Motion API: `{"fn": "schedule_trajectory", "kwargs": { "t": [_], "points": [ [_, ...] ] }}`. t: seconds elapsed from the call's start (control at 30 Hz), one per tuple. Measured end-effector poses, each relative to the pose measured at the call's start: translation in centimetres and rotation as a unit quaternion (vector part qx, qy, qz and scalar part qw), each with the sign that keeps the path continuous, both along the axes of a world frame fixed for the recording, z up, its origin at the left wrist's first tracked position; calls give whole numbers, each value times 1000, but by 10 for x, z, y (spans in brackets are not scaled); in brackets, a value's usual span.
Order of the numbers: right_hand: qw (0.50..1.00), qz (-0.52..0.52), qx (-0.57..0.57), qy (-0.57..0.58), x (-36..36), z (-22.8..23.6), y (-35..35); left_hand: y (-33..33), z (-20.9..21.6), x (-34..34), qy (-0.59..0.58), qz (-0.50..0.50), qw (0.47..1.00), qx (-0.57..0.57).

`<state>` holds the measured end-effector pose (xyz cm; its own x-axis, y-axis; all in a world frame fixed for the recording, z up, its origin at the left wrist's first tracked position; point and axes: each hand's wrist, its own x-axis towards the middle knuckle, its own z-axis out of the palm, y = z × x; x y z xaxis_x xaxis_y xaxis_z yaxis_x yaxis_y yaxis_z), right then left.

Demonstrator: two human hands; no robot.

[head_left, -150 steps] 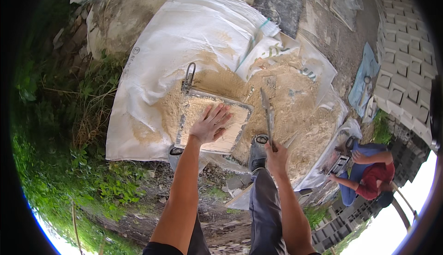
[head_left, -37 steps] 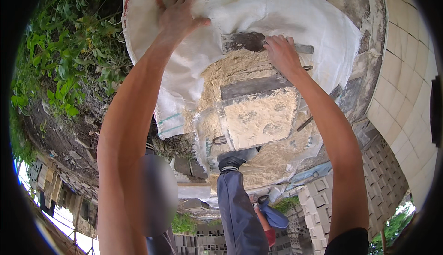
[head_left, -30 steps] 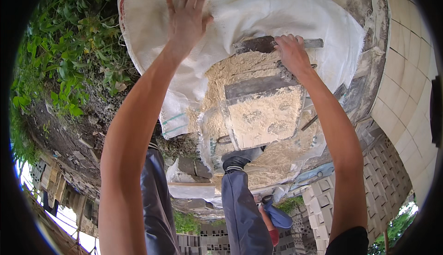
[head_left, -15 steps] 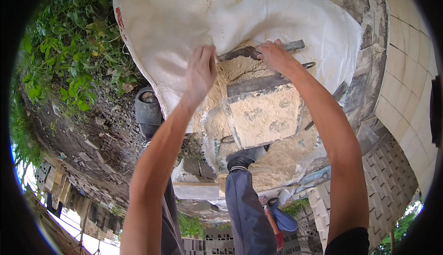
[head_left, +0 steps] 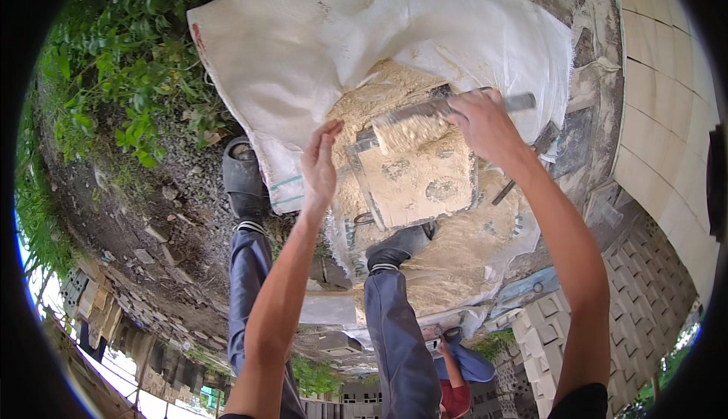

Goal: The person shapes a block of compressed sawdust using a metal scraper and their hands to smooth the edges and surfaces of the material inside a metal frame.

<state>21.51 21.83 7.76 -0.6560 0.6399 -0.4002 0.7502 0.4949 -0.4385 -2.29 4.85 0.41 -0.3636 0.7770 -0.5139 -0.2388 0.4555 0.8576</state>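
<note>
My right hand [head_left: 481, 122] grips a flat grey bar [head_left: 519, 103] near its right end. Pale, damp-looking sandy material [head_left: 409, 134] clings along the bar's near side, above the far part of a square mould. The mould [head_left: 369, 195] has a dark rim and a ring handle at its near left corner. Inside it, the pale fill [head_left: 413, 180] is levelled, with two roundish grey patches. My left hand [head_left: 320, 165] hovers left of the mould with fingers stretched out, holding nothing.
A white woven sack [head_left: 280, 47] spreads beneath and beyond the mould, with loose sandy material on it. My dark shoes [head_left: 398, 244] stand close by. A dark tool [head_left: 544, 140] lies at the right. Plants [head_left: 129, 78] grow at the left; another person [head_left: 459, 373] is behind.
My right hand has drawn the bar from beyond the mould to above its far part, bringing sandy material along. My left hand has moved away from the bar's left end, nearer to me.
</note>
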Motion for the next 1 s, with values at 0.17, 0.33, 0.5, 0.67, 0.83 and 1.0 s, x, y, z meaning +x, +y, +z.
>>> {"fn": "schedule_trajectory", "kwargs": {
  "t": [0.17, 0.33, 0.5, 0.67, 0.83, 1.0],
  "points": [
    [988, -57, 145, 11, 52, 6, -94, -51, -5, 28, 48, 10, 997, -65],
    [927, -337, 161, 32, 89, -13, -138, 18, -38, -18, -40, -141, 988, 47],
    [800, -594, 80, 27, 140, -62, -151, 121, -5, 20, 89, -356, 928, 70],
    [781, -622, 56, -12, 169, -124, -171, 117, 10, 119, 334, -386, 858, 54],
    [759, -649, 45, -25, 149, -148, -173, 68, -8, 146, 559, -371, 721, 174],
    [729, -682, -53, -6, 134, -137, -194, 39, -10, 144, 585, -403, 686, 157]
  ]
}}
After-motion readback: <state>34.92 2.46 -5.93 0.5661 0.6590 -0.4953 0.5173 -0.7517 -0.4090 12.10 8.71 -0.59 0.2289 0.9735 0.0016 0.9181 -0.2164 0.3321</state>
